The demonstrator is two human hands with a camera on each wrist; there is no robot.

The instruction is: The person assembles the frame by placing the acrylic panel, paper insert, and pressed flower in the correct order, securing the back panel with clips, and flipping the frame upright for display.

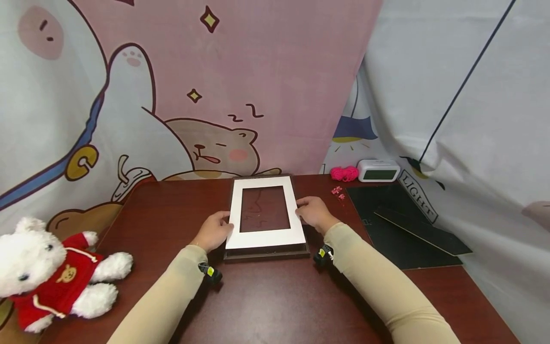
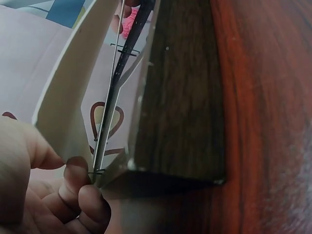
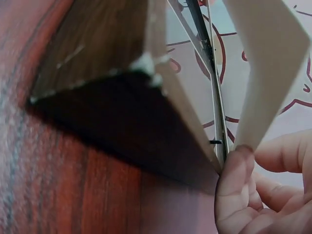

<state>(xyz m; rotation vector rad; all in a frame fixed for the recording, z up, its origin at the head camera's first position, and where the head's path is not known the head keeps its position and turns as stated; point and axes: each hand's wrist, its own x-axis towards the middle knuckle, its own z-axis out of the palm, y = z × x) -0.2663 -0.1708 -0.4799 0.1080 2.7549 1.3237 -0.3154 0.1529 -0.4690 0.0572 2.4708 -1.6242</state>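
Observation:
A white mat board with a rectangular window lies over a dark brown picture frame on the table. On its left edge my left hand pinches the mat between thumb and fingers. My right hand pinches the opposite edge. Both wrist views show the mat tilted up from the frame, with a gap between them: mat and frame on the left, mat and frame on the right. Metal tabs stick out from the frame's inner edge.
To the right lies a black backing board with a raised stand flap. Behind it are a white digital clock, pink yarn and small pink pieces. A white plush bear sits at the left edge, and a printed cloth hangs behind.

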